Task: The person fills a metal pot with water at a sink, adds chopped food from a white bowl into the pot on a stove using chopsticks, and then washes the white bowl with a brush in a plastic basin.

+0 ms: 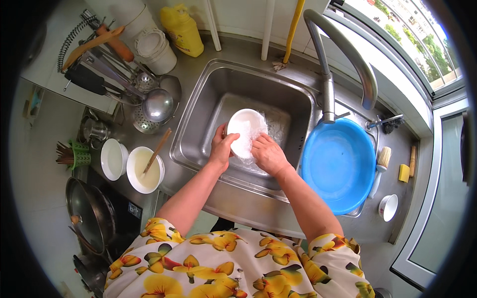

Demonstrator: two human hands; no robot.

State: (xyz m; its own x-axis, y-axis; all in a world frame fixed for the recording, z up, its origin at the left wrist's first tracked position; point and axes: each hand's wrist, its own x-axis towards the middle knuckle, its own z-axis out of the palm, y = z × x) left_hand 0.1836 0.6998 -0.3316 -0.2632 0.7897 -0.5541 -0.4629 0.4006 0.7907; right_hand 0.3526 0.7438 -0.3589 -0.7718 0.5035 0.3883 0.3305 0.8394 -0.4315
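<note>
Over the stainless steel sink (223, 80), my left hand (220, 149) grips a white bowl (244, 114) by its left side, thumb on the rim. The bowl tilts towards me. My right hand (271, 155) has its fingers curled on thin, crumpled clear plastic film (258, 128) at the bowl's right side. Something bright white shows inside the bowl; glare hides whether it is film or contents. More shiny transparent material, film or water, glints on the sink floor behind the bowl.
A blue basin (337, 167) stands right of the sink under the curved faucet (363, 70). To the left are a bowl of pale liquid (139, 164) with chopsticks, another white bowl (113, 159) and hanging ladles (158, 104). A yellow jug (182, 31) stands behind.
</note>
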